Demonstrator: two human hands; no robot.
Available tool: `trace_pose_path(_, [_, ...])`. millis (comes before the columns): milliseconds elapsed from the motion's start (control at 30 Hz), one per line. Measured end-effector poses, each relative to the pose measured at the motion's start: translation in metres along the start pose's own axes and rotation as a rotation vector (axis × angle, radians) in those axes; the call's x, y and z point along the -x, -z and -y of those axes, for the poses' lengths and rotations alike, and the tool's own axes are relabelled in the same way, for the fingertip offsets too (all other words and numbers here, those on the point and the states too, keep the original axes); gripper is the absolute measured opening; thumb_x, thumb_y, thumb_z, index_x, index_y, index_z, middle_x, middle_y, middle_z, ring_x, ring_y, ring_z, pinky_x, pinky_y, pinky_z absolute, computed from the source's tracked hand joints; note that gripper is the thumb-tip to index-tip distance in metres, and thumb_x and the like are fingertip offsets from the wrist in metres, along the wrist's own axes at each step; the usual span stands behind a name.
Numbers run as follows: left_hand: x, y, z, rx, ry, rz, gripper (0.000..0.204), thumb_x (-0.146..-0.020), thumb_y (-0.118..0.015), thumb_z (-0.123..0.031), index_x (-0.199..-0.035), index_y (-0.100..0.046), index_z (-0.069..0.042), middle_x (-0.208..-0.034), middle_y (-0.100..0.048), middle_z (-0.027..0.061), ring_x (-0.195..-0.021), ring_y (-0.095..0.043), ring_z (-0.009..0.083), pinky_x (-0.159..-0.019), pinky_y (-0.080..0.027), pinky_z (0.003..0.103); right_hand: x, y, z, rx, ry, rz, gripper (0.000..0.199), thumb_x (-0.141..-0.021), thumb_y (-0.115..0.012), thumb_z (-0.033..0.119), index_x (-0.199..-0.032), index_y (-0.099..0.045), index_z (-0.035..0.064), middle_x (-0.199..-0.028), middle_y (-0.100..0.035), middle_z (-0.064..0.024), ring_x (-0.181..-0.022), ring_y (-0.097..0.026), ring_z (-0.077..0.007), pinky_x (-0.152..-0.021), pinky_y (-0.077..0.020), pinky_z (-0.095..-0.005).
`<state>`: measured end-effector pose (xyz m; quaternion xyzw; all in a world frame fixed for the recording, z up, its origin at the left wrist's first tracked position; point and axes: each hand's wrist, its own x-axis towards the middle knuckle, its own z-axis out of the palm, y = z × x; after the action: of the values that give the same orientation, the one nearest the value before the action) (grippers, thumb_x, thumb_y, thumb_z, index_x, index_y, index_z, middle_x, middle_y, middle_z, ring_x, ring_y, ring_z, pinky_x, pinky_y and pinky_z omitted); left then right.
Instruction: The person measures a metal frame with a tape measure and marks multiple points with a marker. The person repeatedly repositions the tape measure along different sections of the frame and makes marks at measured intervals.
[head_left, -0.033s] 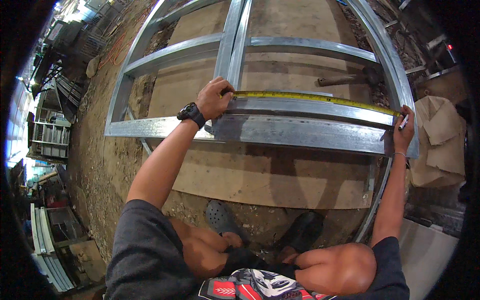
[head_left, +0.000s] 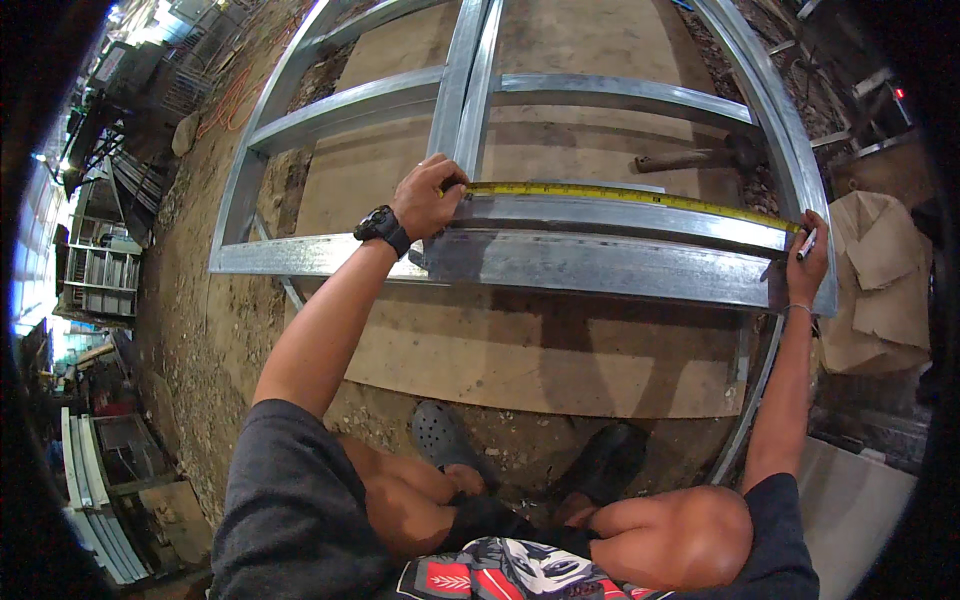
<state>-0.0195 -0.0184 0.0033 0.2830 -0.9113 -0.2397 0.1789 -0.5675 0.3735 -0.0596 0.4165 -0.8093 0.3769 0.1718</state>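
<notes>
A yellow tape measure (head_left: pixel 640 196) is stretched along a metal frame (head_left: pixel 620 262) of silvery square tubing. My left hand (head_left: pixel 428 198), with a black watch on its wrist, is closed on the tape's left end beside the middle upright. At the frame's right side my right hand (head_left: pixel 808 258) grips the tape's other end. A marker pen (head_left: pixel 806 246) with a white barrel and dark tip is also between its fingers. Which hand has the tape's case is hidden by the fingers.
Under the frame lies a brown board (head_left: pixel 540 350) on dirt ground. A wooden-handled hammer (head_left: pixel 690 159) rests inside the frame's right bay. Right of the frame is a crumpled brown sack (head_left: pixel 876 285). Metal lengths (head_left: pixel 90 480) are stacked at the lower left.
</notes>
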Motion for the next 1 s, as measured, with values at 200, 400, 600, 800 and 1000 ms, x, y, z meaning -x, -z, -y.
trace_pose_path(200, [-0.008, 0.002, 0.003, -0.005, -0.019, -0.002, 0.012, -0.093, -0.07, -0.008, -0.104, -0.073, -0.003, -0.1, -0.066, 0.0126, -0.093, -0.067, 0.0296, -0.085, -0.054, 0.04, -0.002, -0.002, 0.005, -0.017, 0.004, -0.014, 0.039, -0.104, -0.055, 0.001, -0.142, -0.061, 0.0049, -0.133, -0.072, -0.0171, -0.129, -0.069, -0.0305, -0.109, -0.0522, -0.0403])
trace_pose_path(400, [-0.009, 0.0, 0.012, 0.017, -0.044, -0.004, 0.012, -0.093, -0.07, -0.007, -0.104, -0.072, -0.001, -0.1, -0.065, 0.0128, -0.093, -0.067, 0.0281, -0.085, -0.054, 0.039, -0.002, -0.001, 0.015, 0.033, -0.038, -0.027, 0.038, -0.102, -0.056, -0.001, -0.139, -0.062, 0.0049, -0.133, -0.072, -0.0163, -0.127, -0.07, -0.0321, -0.108, -0.053, -0.0421])
trace_pose_path(600, [-0.008, 0.001, 0.004, 0.013, 0.01, 0.017, 0.013, -0.094, -0.069, -0.009, -0.105, -0.071, -0.001, -0.103, -0.065, 0.0132, -0.094, -0.067, 0.0279, -0.086, -0.053, 0.039, -0.005, -0.001, 0.015, 0.038, -0.021, -0.039, 0.039, -0.1, -0.057, -0.005, -0.136, -0.063, 0.0059, -0.131, -0.073, -0.0165, -0.126, -0.07, -0.0342, -0.108, -0.0536, -0.0436])
trace_pose_path(800, [-0.008, 0.002, 0.003, 0.036, -0.024, 0.011, 0.014, -0.094, -0.069, -0.009, -0.105, -0.071, -0.001, -0.1, -0.066, 0.0142, -0.094, -0.067, 0.0301, -0.085, -0.053, 0.04, -0.003, -0.001, 0.021, 0.061, -0.042, -0.037, 0.038, -0.1, -0.057, -0.004, -0.136, -0.063, 0.0052, -0.129, -0.074, -0.0169, -0.125, -0.071, -0.0348, -0.107, -0.0544, -0.0441])
trace_pose_path(1000, [-0.006, -0.001, 0.011, -0.007, -0.047, -0.014, 0.012, -0.094, -0.069, -0.007, -0.105, -0.071, -0.002, -0.099, -0.066, 0.014, -0.093, -0.067, 0.0291, -0.085, -0.054, 0.039, -0.003, -0.003, 0.016, 0.038, -0.018, -0.038, 0.037, -0.102, -0.056, 0.0, -0.138, -0.063, 0.0053, -0.13, -0.074, -0.0169, -0.125, -0.071, -0.0343, -0.106, -0.0546, -0.0437])
